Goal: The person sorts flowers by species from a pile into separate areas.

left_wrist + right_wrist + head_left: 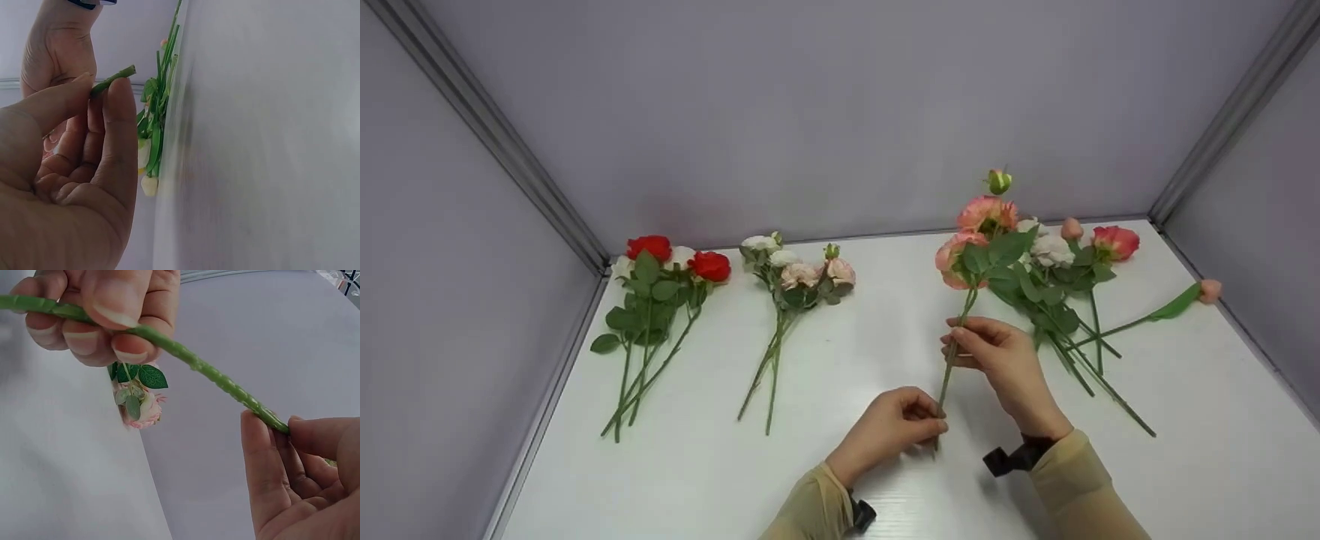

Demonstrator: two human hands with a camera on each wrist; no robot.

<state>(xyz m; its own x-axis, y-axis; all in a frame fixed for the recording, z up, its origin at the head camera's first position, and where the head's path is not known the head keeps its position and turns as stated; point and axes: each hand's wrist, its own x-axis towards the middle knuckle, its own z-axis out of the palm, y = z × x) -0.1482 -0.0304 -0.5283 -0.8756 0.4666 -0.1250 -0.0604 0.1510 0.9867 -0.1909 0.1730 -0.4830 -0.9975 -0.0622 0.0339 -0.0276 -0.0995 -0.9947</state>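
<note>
A coral-pink flower (966, 251) with two open blooms, a green bud and leaves is held upright at a slight tilt, above the white table. My right hand (997, 356) pinches the middle of its stem between thumb and fingers. Lower down, my left hand (894, 427) pinches the stem near its cut end, which pokes out past the fingertips in the left wrist view as a green stub (126, 72). Across the right wrist view the green stem (208, 371) runs from my right hand down to my left. Leaves partly cover the blooms.
At the left lies a bunch of red and white roses (710, 266). Pale pink and white flowers (799, 275) lie in the middle. Behind my right hand are mixed white and pink flowers (1051, 251), with a tulip (1210, 291) reaching towards the right wall. Grey panels enclose the table (675, 480).
</note>
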